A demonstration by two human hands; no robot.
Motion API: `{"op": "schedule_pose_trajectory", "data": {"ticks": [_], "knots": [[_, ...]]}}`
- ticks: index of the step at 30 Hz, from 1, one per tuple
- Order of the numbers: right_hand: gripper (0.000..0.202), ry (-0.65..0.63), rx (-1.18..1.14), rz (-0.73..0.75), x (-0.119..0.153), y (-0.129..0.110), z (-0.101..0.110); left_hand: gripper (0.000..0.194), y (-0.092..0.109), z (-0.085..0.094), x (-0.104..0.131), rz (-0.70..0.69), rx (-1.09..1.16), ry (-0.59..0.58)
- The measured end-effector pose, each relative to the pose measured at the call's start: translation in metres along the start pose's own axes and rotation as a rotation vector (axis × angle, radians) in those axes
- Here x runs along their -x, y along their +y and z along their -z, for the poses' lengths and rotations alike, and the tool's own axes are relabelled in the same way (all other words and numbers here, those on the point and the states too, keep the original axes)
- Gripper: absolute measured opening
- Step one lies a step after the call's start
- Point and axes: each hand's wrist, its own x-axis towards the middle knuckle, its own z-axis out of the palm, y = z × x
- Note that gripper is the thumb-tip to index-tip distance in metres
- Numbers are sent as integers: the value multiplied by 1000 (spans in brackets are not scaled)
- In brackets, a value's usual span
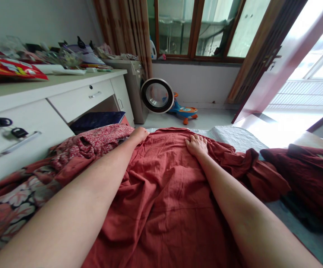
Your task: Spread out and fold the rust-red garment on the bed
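Observation:
A rust-red garment lies spread over the middle of a pale-covered surface, with soft folds and creases. At its far left edge my left hand is closed, its fingers pinching the cloth there. My right hand rests flat on the far right part of the garment, palm down and fingers spread. A bunched sleeve-like part of the cloth stretches out to the right, beyond my right hand.
Patterned pink clothing is heaped at the left, beside a white desk. Dark red folded cloth lies at the right. Behind stand a washing machine with its round door open and a blue ride-on toy.

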Motion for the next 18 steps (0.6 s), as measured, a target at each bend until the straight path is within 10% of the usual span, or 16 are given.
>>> {"op": "schedule_pose_trajectory", "data": {"ticks": [11, 18], "knots": [[51, -17, 12, 1, -1, 2, -4, 39, 11, 4, 13, -74, -281, 239], [56, -63, 29, -25, -2, 2, -4, 39, 14, -10, 25, -134, -382, 157]]}}
